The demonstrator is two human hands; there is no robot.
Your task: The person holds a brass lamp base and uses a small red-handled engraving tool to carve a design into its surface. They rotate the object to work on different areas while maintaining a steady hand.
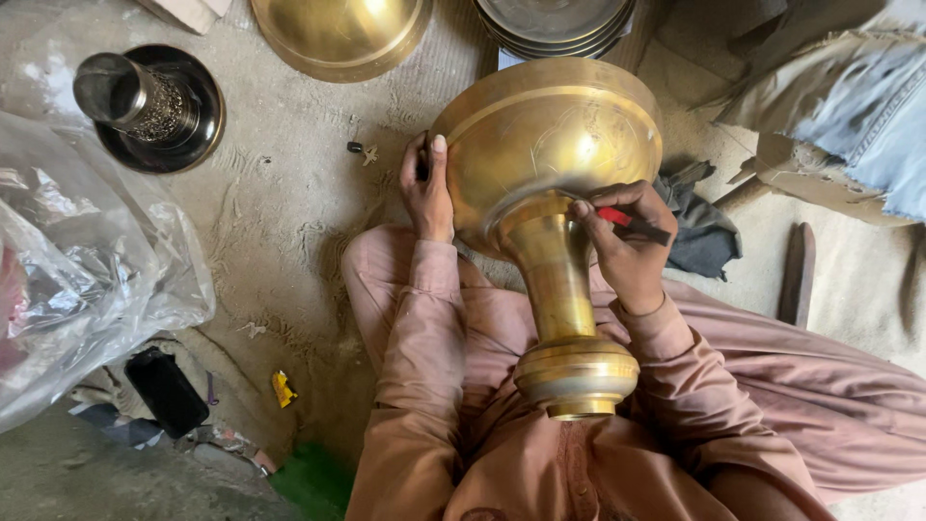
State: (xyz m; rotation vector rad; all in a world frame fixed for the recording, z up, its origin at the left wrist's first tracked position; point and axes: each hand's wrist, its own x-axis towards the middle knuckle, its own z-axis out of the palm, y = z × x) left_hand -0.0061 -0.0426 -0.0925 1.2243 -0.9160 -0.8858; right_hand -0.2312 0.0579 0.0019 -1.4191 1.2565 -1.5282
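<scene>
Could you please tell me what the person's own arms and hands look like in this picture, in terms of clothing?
Both arms wear long, loose sleeves of dusty pink cloth, creased, reaching the wrists. The left hand and right hand are bare: no gloves, rings or watch visible. The trousers look to be the same pink cloth.

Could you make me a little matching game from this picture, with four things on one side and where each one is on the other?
Things:
1. left hand
2. right hand
3. black phone
4. clear plastic bag

Places:
A. lying on the floor at the lower left
B. gripping the rim of the brass vessel
C. crumpled along the left edge
D. holding a red pen against the vessel's neck

Pairs: 1-B, 2-D, 3-A, 4-C
</scene>
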